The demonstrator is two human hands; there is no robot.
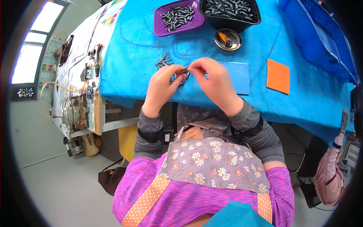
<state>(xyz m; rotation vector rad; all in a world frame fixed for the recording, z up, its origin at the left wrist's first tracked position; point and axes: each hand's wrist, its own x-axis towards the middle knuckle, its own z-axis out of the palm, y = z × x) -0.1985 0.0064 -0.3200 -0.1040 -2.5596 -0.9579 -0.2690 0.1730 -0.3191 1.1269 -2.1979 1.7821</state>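
Note:
My left hand (162, 86) and my right hand (214, 80) meet over the near part of the blue-covered table. Between their pinched fingertips is a small dark strip (185, 70), mostly covered by the fingers. Just beyond my left hand lies a loose group of short black-and-grey strips (162, 61). More of these pieces show beneath and between the hands, partly hidden by them. Both hands are closed at the fingertips, and the right one is slightly blurred.
Beyond the hands stand a purple tray (157, 26) and a black bin (230, 25), both holding many strips, plus a round tin (228, 40). To the right lie a blue square (241, 77) and an orange square (278, 76). A blue crate (317, 41) fills the far right.

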